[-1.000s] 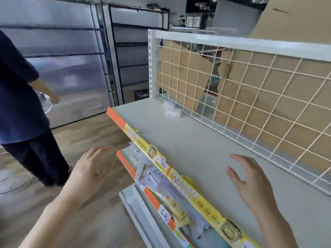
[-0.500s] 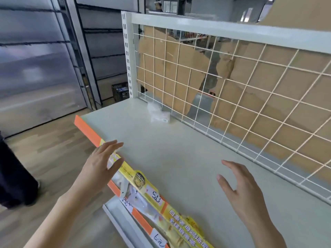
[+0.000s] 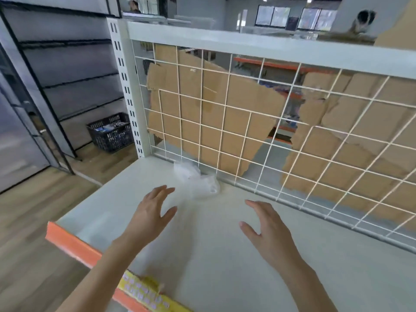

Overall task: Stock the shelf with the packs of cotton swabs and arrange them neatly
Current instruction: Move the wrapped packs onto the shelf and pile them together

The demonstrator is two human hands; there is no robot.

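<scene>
A: Grips now?
B: Left grip (image 3: 150,212) & right grip (image 3: 270,233) both released, fingers spread, holding nothing, over the shelf (image 3: 225,273)
A: Diff vs 0.5 s ago?
B: Left was at the orange front strip (image 3: 72,242); now further in, fingertips near the pack of cotton swabs (image 3: 198,181)
A: Pack where?
B: On shelf, back-left, just beside the wire grid (image 3: 247,131)

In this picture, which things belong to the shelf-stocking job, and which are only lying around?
For the job:
- clear plastic packs at the back of the shelf, probably the swabs (blurred)
- white shelf
- left hand and right hand, both open, not touching the packs

Only lying around:
- black crate on the floor
- cardboard behind the shelf
- yellow label strip
</scene>
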